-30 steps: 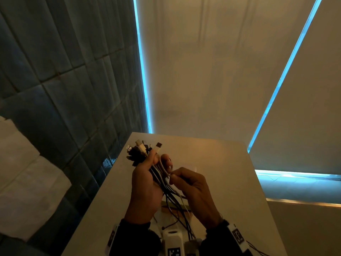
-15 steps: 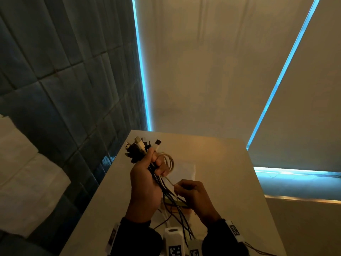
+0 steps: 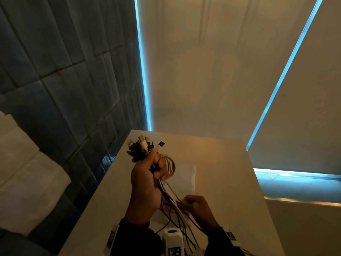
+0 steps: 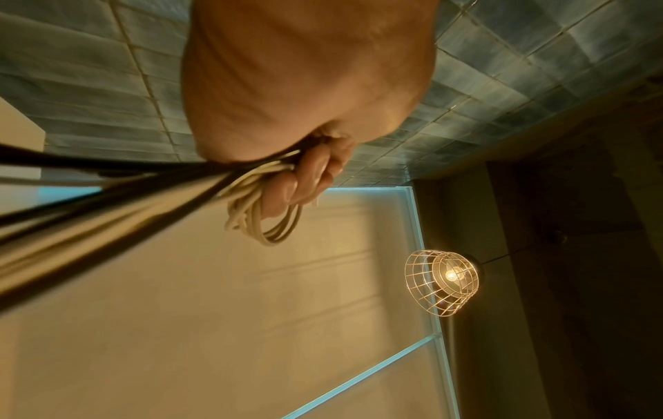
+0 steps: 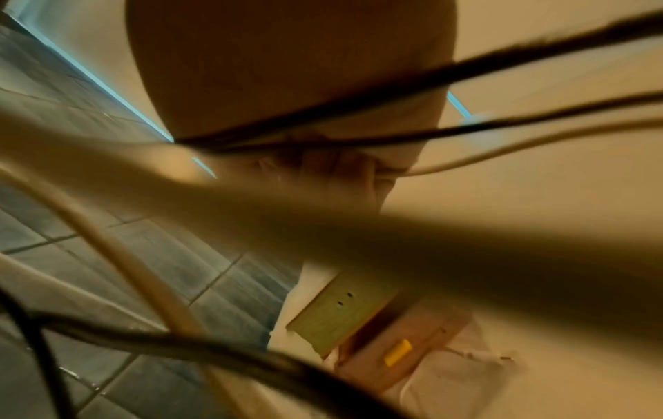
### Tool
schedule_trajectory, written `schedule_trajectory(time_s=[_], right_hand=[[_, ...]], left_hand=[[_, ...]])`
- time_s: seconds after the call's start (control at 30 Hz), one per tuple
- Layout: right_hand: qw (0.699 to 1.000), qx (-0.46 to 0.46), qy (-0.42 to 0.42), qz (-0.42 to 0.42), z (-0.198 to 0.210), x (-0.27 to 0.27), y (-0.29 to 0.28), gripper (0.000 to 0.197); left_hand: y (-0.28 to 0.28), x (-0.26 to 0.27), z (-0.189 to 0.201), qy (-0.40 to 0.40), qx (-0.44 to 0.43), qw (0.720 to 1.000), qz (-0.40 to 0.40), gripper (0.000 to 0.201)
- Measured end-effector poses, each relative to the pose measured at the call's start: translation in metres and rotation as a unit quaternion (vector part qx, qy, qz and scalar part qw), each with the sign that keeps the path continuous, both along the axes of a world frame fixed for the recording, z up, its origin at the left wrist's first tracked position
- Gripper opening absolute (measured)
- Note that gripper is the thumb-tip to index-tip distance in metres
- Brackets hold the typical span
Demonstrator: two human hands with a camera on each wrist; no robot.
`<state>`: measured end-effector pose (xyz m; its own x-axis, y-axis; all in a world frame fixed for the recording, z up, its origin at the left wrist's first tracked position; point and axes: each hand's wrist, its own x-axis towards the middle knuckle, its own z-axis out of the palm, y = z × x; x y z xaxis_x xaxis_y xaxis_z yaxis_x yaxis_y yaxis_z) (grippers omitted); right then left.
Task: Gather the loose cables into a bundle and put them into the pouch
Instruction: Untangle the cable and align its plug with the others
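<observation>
Head view: right hand [image 3: 198, 209] lower on cables [image 3: 171, 196] than before.

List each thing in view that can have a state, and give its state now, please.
left hand: raised, grips the cables below their plugs.
right hand: lower, pinches the hanging strands.
cables: gathered, not yet in a pouch; plug ends fan out on top, tails hang loose.
beige cable: coiled in loops at the left hand's fingers.
wire-cage lamp: lit.

Dark sleeves [image 3: 136, 237] reach both wrists, each strapped with white marker-tagged camera bands [image 3: 232, 237].
</observation>
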<state>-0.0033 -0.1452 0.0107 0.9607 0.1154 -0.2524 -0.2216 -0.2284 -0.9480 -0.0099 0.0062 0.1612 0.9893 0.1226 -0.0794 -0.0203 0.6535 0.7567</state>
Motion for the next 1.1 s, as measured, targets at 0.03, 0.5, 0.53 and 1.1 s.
schedule_trajectory(time_s=[0.03,0.5,0.53,1.1], right_hand=[[1.000,-0.025,0.003,-0.007,-0.003,0.001,-0.001,0.031],[0.944,0.121,-0.303,-0.056,0.128,-0.004,0.022,0.014],[0.942,0.128,-0.309,-0.031,0.131,-0.008,0.026,0.014],[0.984,0.065,-0.155,0.052,0.096,-0.007,0.015,0.028]], left_hand=[[0.000,0.001,-0.001,0.007,0.010,1.000,-0.001,0.032],[-0.010,0.002,0.002,0.082,0.093,0.992,0.010,0.033],[-0.009,0.003,0.001,0.086,0.092,0.992,0.011,0.033],[-0.007,0.005,0.000,-0.005,-0.003,0.999,0.038,0.036]])
